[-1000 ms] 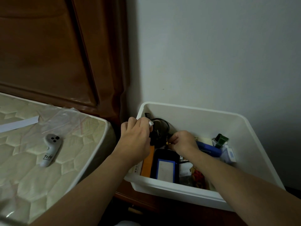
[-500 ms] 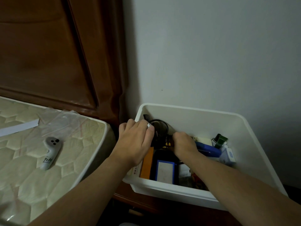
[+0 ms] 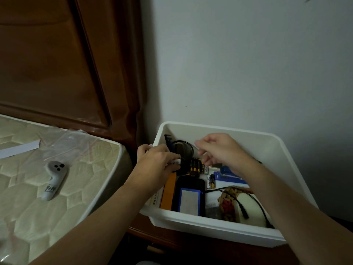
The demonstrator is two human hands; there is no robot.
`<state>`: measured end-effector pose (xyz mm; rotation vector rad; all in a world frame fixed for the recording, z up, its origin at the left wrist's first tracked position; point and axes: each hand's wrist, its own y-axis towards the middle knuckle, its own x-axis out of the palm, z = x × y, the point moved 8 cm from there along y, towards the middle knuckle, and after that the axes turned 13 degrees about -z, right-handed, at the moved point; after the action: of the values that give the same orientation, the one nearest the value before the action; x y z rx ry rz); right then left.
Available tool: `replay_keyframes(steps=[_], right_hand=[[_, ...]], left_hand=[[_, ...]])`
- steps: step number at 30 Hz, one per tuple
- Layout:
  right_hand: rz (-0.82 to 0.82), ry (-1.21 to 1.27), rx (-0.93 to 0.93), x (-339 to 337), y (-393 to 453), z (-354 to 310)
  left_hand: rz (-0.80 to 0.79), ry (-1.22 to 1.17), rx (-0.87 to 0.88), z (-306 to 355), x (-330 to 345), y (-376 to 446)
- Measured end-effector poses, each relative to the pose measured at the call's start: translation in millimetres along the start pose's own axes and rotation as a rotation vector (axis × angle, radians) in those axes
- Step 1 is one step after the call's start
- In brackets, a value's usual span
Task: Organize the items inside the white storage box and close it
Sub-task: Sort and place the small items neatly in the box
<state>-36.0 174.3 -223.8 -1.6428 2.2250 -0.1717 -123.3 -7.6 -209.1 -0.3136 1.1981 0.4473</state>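
While left hand (image 3: 158, 161) pinches something small, right hand (image 3: 217, 150) hovers — loosely curled.

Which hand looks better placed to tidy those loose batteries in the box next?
Probably the right hand: it hovers empty, directly above the batteries. The left hand is busy gripping a small white object at the white storage box left edge.

The room is dim, with soft and even light; where it comes from I cannot tell. The wall (image 3: 248, 64) looks grey-blue and a little grainy. The wooden headboard (image 3: 57, 64) carries a weak sheen on its curved edges. Deep shadow fills the gap beside the white storage box (image 3: 210, 229) and below it. Straight lines bend near the edges. The right hand (image 3: 219, 150) is slightly blurred.
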Motion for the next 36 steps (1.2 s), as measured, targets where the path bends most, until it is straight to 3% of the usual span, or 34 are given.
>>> replay_keyframes(steps=[4,9,17,20,23,25,29,36], right_hand=[[-0.280,-0.017,-0.064,45,-20,-25],[-0.294,0.000,-0.051,59,-19,-27],[-0.319,-0.236,-0.006,64,-11,-8],[-0.197,-0.292,-0.004,34,-11,-2],[0.057,-0.540,0.093,-9,-11,20],[0.132,-0.640,0.175,-19,-8,39],[0.124,-0.771,0.263,-10,7,64],[0.082,-0.859,0.235,7,30,68]], left_hand=[[0.018,0.064,0.068,9,-4,-2],[0.037,0.023,0.088,13,-10,-7],[0.014,0.008,0.072,13,-9,-7],[0.044,-0.033,0.054,9,-10,-7],[0.056,-0.049,0.019,5,-9,-6],[0.042,-0.038,0.021,6,-6,-5],[0.065,-0.061,0.018,4,-6,-6],[0.081,-0.076,0.024,4,-6,-7]])
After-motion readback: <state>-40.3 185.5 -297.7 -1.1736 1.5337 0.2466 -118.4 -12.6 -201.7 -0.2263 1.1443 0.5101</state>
